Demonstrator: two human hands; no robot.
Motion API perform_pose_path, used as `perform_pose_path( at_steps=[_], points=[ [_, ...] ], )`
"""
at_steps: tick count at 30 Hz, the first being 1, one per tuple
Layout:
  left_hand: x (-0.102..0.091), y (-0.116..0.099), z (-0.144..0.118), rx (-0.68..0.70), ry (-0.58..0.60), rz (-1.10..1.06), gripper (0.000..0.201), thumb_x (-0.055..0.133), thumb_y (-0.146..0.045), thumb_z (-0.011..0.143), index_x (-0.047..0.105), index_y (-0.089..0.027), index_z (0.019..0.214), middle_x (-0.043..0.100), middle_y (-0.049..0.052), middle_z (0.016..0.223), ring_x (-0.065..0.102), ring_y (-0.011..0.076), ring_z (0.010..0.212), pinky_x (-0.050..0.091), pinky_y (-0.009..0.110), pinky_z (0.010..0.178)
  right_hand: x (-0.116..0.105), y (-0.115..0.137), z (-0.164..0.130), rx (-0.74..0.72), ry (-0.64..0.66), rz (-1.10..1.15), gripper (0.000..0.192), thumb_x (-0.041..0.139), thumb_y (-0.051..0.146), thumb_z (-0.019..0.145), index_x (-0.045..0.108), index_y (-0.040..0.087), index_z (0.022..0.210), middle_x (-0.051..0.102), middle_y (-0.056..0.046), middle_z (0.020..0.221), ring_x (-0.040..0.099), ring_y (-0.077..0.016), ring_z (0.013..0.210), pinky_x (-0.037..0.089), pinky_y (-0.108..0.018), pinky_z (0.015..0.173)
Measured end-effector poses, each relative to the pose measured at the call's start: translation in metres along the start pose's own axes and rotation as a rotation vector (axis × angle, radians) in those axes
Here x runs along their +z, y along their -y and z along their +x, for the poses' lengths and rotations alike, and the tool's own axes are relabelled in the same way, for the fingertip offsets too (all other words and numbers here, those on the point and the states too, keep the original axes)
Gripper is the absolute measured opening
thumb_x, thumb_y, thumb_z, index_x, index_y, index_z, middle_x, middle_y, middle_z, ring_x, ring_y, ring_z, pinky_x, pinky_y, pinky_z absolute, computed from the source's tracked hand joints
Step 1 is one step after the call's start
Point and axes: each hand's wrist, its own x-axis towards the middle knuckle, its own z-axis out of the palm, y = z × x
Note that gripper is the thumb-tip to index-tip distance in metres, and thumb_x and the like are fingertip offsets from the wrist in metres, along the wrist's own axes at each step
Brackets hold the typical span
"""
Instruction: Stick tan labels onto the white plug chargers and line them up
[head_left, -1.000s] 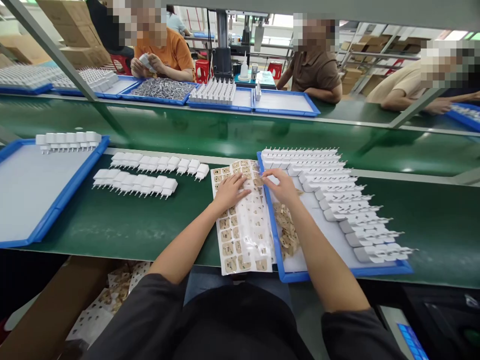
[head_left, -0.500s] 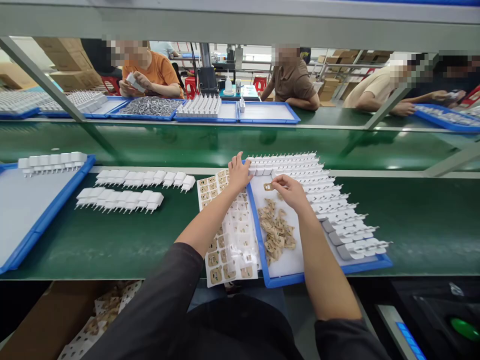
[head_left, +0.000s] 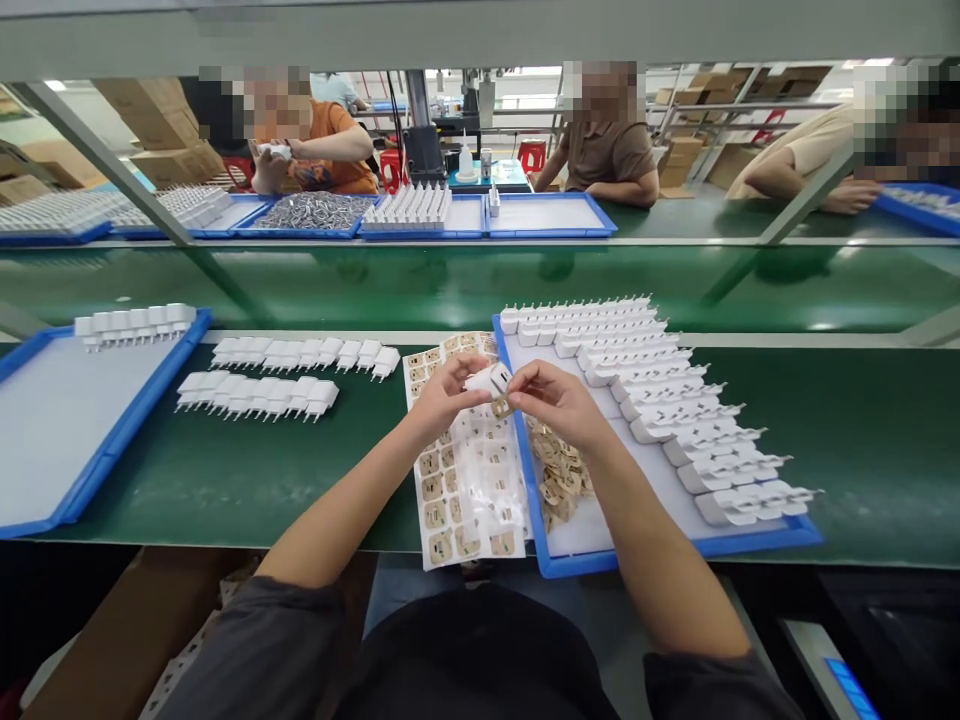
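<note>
Head view: left hand (head_left: pixel 442 395) fingers grip white plug (head_left: pixel 487 379), right hand (head_left: pixel 559 400) pinches label (head_left: pixel 502 407).

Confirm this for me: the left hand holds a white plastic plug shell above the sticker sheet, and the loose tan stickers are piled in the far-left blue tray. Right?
Not quite. The loose tan stickers lie in the blue tray on the right, beside the sticker sheet. The head view shows it. The left hand does hold the white plastic plug shell.

Green worktop (head_left: pixel 225 470) in foreground, green conveyor belt (head_left: pixel 420 285) behind. Grey metal frame (head_left: pixel 480 35) overhead, slanted struts. Far side: co-workers seated, red stools (head_left: pixel 532 155), stacked cardboard boxes (head_left: pixel 157 130). Bright, even light.
</note>
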Motion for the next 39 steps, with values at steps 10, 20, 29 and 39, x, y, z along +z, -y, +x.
perform_pose_path(
  at_steps=[10, 20, 29, 39],
  points=[
    [-0.007, 0.018, -0.025, 0.243, -0.135, 0.575, 0.039, 0.076, -0.035, 0.081, 0.057, -0.023, 0.112, 0.066, 0.009, 0.119, 0.065, 0.0222, 0.107, 0.055, 0.036, 0.088, 0.025, -0.018, 0.002, 0.062, -0.017, -0.162, 0.014, 0.068, 0.036, 0.088, 0.064, 0.023, 0.090, 0.066, 0.000, 0.087, 0.064, -0.0155, 0.082, 0.052, -0.032, 0.077],
    [-0.007, 0.004, -0.032, 0.350, -0.053, 0.638, 0.040, 0.066, -0.030, 0.091, 0.058, -0.027, 0.130, 0.065, 0.009, 0.127, 0.064, 0.0213, 0.116, 0.061, 0.032, 0.087, 0.028, -0.015, 0.006, 0.118, -0.232, -0.103, 0.017, 0.073, 0.038, 0.082, 0.064, 0.024, 0.087, 0.064, 0.000, 0.088, 0.062, -0.0160, 0.084, 0.051, -0.032, 0.080],
    [-0.005, 0.007, -0.032, 0.451, -0.114, 0.663, 0.035, 0.075, -0.027, 0.085, 0.063, -0.024, 0.117, 0.067, 0.007, 0.114, 0.064, 0.0183, 0.107, 0.062, 0.028, 0.082, 0.036, -0.015, 0.006, 0.135, -0.326, -0.055, 0.019, 0.072, 0.039, 0.081, 0.063, 0.023, 0.086, 0.067, -0.002, 0.091, 0.064, -0.0181, 0.088, 0.054, -0.034, 0.083],
    [-0.004, 0.006, -0.031, 0.450, -0.130, 0.683, 0.032, 0.075, -0.030, 0.085, 0.062, -0.024, 0.114, 0.067, 0.007, 0.112, 0.065, 0.0190, 0.105, 0.062, 0.030, 0.080, 0.037, -0.014, 0.006, 0.129, -0.324, -0.078, 0.018, 0.072, 0.039, 0.082, 0.063, 0.024, 0.087, 0.066, -0.002, 0.093, 0.065, -0.0186, 0.091, 0.055, -0.037, 0.089]
  ],
)
